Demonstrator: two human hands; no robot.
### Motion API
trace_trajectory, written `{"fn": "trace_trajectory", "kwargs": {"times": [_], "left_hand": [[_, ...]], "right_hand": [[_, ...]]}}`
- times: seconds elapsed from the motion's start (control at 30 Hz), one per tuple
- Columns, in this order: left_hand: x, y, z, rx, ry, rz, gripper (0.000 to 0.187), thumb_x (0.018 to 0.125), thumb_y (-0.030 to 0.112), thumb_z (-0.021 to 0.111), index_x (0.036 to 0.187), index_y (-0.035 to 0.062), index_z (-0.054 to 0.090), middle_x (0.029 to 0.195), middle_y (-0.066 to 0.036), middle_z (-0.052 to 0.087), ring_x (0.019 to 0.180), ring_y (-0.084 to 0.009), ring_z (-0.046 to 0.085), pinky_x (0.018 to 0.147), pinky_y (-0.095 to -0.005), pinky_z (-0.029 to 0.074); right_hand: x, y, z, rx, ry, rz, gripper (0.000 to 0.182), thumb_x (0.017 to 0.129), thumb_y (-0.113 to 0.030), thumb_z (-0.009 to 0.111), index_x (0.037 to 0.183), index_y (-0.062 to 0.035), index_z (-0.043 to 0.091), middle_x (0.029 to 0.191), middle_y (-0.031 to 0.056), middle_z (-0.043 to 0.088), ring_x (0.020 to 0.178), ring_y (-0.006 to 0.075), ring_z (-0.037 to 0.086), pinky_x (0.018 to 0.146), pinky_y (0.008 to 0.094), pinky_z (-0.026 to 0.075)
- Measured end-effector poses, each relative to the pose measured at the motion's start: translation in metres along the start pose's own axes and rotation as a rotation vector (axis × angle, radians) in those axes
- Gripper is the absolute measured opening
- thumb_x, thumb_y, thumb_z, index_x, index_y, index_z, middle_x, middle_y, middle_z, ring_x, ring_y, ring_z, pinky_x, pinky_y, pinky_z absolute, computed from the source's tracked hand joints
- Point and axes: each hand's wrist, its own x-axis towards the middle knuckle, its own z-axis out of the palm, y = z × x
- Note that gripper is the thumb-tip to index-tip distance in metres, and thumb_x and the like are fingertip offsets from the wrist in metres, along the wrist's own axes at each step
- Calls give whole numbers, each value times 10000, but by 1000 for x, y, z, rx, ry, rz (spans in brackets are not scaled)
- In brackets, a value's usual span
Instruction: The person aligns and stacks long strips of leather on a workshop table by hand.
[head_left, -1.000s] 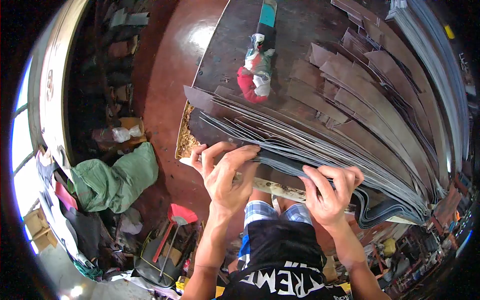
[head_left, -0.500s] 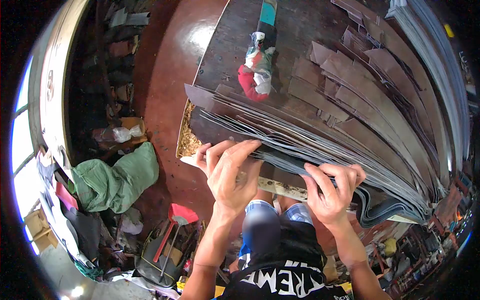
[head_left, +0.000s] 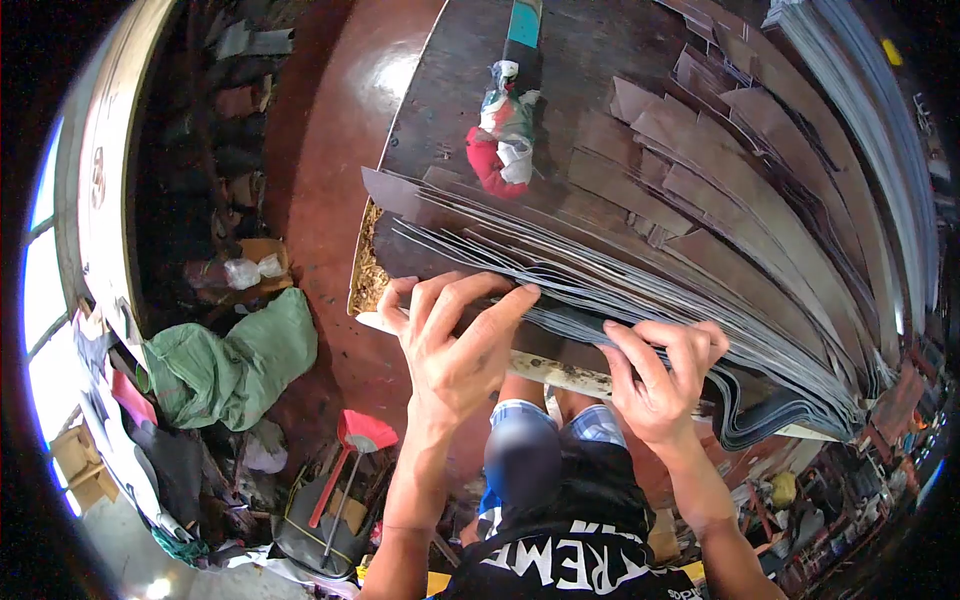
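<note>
A thick bundle of thin, flexible grey sheets [head_left: 600, 285] lies along the near side of the dark table, its layers fanned at the left end. My left hand [head_left: 455, 345] is at that end, fingers curled, with the thumb and index finger closed on the sheet ends. Farther right, my right hand [head_left: 660, 375] grips the near layers, thumb on the near side and fingers over the top. Beyond it, the sheets bend into a folded wave [head_left: 750, 425] at the table edge. What is under my fingers is partly hidden.
On the dark tabletop [head_left: 440, 100] lies a cloth-wrapped tool with a teal end [head_left: 522, 25]. Overlapping brown sheets [head_left: 700, 160] cover its right side, beside tall grey stacks [head_left: 850, 90]. A green sack [head_left: 230, 355] and a red dustpan [head_left: 365, 430] are on the floor at left.
My left hand's thumb has moved up and right onto the sheet ends, and its fingers have shifted. My right hand stays nearly in place on the sheets.
</note>
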Motion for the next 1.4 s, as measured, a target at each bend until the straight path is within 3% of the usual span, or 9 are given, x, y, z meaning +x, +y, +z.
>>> {"fn": "trace_trajectory", "kwargs": {"times": [0.17,0.33,0.47,0.7,0.77,0.97,1.07,1.4], "left_hand": [[4,1,-2,14,-36,15,444,657,49,809,1070,206,771,1008,-3,688,959,-237,635,998,-457,356],[3,3,-1,-3,-14,5,308,690,27,785,958,171,737,1015,-8,696,971,-241,641,1012,-481,403],[-3,-3,4,-26,-5,63,316,688,40,752,971,175,713,1042,19,689,993,-194,637,1006,-473,382],[-5,-4,5,-76,45,35,306,673,-11,781,950,105,720,974,-35,748,963,-257,677,997,-472,441],[-5,-1,4,-101,64,-43,386,659,-38,788,1011,84,686,977,-32,761,961,-254,679,1016,-477,437],[-14,-2,12,-151,131,-96,476,677,-83,790,1074,95,596,973,-22,781,958,-231,677,1054,-468,411],[-17,-1,15,-147,175,-112,437,704,-35,798,1084,119,648,1031,40,772,1006,-171,660,1038,-459,383],[-20,-3,12,-131,180,-87,382,692,-35,803,1018,127,684,1007,34,776,939,-182,661,1023,-478,400]], "right_hand": [[0,1,0,-6,-5,-7,365,678,-138,863,1033,-187,792,905,-80,618,864,160,511,902,425,341],[-1,2,0,6,-1,-20,379,675,-131,861,1041,-200,791,900,-80,617,849,157,513,897,429,351],[-5,3,3,19,24,-32,391,678,-128,862,1053,-213,788,915,-73,616,828,154,510,891,420,351],[-3,5,4,26,50,-24,401,690,-120,854,1074,-216,789,962,-62,620,819,156,501,847,391,355],[-2,5,4,25,55,-35,401,700,-114,845,1085,-213,792,970,-61,625,821,158,500,842,390,357],[-2,7,2,-5,30,-85,418,723,-125,787,1129,-220,805,1032,-52,643,862,157,514,850,380,360],[-2,7,2,5,34,-108,421,702,-147,773,1115,-218,811,1026,-52,634,882,159,520,860,383,362],[-2,9,2,44,14,-104,407,694,-149,768,1095,-206,809,985,-54,618,850,171,501,867,394,369]]}}
